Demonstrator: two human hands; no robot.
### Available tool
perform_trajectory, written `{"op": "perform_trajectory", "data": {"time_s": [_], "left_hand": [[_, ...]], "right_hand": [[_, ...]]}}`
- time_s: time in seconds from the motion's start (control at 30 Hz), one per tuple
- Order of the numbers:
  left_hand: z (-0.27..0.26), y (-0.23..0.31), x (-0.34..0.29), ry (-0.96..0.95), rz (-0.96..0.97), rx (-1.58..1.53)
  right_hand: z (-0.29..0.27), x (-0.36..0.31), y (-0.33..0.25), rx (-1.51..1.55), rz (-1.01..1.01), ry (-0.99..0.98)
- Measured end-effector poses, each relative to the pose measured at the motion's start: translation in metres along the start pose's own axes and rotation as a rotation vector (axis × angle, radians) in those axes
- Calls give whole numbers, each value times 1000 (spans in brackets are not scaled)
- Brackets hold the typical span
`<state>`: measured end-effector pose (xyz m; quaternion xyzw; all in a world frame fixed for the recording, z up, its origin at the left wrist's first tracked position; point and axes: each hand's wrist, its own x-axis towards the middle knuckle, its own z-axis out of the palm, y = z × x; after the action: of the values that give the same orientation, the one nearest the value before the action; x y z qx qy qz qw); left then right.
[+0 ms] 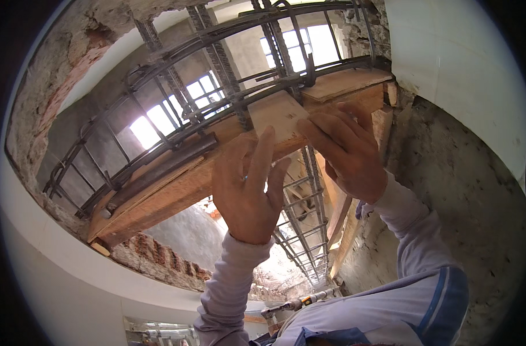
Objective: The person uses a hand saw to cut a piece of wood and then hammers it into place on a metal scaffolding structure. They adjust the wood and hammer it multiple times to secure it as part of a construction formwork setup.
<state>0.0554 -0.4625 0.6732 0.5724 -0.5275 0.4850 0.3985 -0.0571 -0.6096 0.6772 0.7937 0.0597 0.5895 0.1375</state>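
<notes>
A pale flat piece of plywood (276, 114) lies on top of the long wooden formwork beam (159, 210), under the reinforcing bars. My right hand (350, 151) comes in from the right, its fingertips closed on the right edge of the plywood piece; the thumb is partly hidden. At the lower left corner of that piece, my left hand (247, 193) is raised with the fingers stretched and apart. Its fingertips are at or against the edge of the wood; contact is hard to tell. Another flat board (346, 82) rests on the beam further right.
A rebar cage (228, 95) runs above the beam, crossed by upright bars. A dark bar (165, 170) lies along the beam's left part. Below hangs a second rebar cage (303, 225). Rough wall (453, 190) stands at right, and a tool with yellow parts (309, 300) is near my waist.
</notes>
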Motion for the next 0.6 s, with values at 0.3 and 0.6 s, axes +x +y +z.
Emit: {"op": "perform_trajectory", "data": {"time_s": [0.3,0.6], "left_hand": [[9,-17,9,120,49,15],[8,-27,0,48,143,28]], "right_hand": [[7,9,4,16,-41,51],[21,1,16,223,-89,135]]}}
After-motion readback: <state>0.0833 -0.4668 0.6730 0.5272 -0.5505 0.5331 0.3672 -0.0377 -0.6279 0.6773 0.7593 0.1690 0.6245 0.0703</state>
